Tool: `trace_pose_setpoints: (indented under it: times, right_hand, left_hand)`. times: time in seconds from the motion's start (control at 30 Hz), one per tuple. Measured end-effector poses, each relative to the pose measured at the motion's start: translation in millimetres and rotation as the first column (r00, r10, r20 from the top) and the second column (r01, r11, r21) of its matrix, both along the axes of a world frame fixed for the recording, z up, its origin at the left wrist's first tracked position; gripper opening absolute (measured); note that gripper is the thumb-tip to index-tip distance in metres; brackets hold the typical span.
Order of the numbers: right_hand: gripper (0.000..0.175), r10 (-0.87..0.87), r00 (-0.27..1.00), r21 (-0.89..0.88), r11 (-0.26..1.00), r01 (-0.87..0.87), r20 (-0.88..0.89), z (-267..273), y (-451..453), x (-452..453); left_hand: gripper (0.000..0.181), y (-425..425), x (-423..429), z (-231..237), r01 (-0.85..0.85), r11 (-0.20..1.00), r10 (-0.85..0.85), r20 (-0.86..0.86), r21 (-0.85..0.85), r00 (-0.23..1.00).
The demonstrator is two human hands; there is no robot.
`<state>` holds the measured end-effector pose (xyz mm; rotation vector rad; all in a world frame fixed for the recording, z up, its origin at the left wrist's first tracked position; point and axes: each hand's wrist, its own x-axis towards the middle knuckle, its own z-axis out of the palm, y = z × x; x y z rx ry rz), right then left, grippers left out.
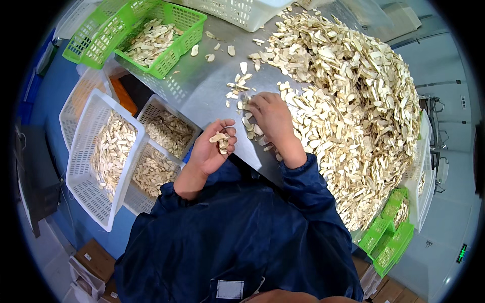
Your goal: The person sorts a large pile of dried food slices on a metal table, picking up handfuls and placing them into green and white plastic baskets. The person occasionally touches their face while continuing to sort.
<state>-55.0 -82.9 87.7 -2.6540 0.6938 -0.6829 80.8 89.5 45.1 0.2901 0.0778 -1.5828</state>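
Several pale dried slices (220, 141), perhaps mushroom or root, lie in the curled fingers of my left hand (209, 148), palm up near the table's front edge. My right hand (273, 118) reaches down onto loose slices (250, 127) on the steel table (212, 92); its fingertips touch some of them, and whether it grips one is hidden. To its right rises a large heap of the same slices (341, 113). A small scatter of slices (239, 84) lies just beyond the right fingertips.
A green basket (178, 49) with slices stands at the table's far left. White crates (125, 151) of slices sit left of the table, below its edge. Behind is a white basket (242, 13). More green baskets (390, 242) stand at the right, past the heap.
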Motion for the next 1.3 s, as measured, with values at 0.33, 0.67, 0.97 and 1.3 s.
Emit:
trace_pose_setpoints:
  times: [0.33, 0.67, 0.97, 1.3]
  right_hand:
    - [0.011, 0.017, 0.999, 0.075, 0.997, -0.015, -0.031, 14.6, 1.7, -6.1]
    - [0.016, -0.049, 0.997, 0.665, 0.747, 0.0, 0.055, 36.5, 2.8, -1.6]
    - [0.03, -0.077, 0.992, 0.064, 0.994, 0.084, -0.1, 3.6, -66.3, 92.1]
    - [0.03, -0.206, 0.978, 0.221, 0.953, 0.206, -0.023, 5.7, -66.7, 20.1]
  left_hand:
    - [0.03, -17.0, 1.6, 15.4, -0.035, 0.989, 0.006, 0.202, 0.142, 0.979]
    - [0.044, -28.2, 7.3, 8.5, 0.004, 0.999, 0.001, 0.113, -0.041, 0.994]
    - [0.055, -27.2, 18.4, 30.0, -0.049, 0.995, 0.049, -0.004, -0.087, 0.999]
    - [0.043, -27.9, 13.2, 10.0, 0.043, 0.999, -0.048, 0.159, 0.033, 0.986]
